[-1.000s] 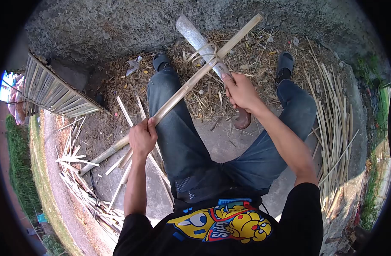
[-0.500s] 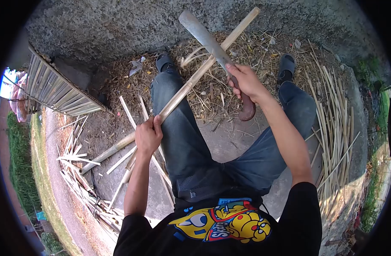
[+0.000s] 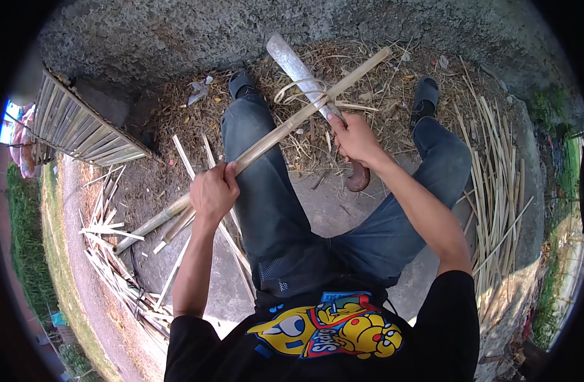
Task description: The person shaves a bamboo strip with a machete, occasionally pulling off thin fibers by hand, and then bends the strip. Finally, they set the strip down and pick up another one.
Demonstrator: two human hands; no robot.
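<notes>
My left hand [image 3: 213, 191] is wrapped round a long bamboo strip [image 3: 276, 135], which slants from the lower left up to the far right across my thigh. My right hand [image 3: 357, 139] grips the brown handle of a machete [image 3: 296, 69]. Its broad blade crosses the bamboo beyond my knees, pointing up and to the left. A thin curled shaving [image 3: 290, 93] loops over the blade where it meets the bamboo. The curved butt of the handle sticks out below my right hand.
Split bamboo strips [image 3: 505, 191] are heaped at the right, and more pale strips [image 3: 104, 254] lie at the left. A slatted bamboo panel [image 3: 82, 124] leans at the upper left. A rough wall [image 3: 196, 38] stands ahead, with shavings and litter [image 3: 292, 156] below it.
The far end of the bamboo has dropped. My right hand and the machete have moved slightly down and left, my left hand slightly left. The shaving at the blade is longer and curled.
</notes>
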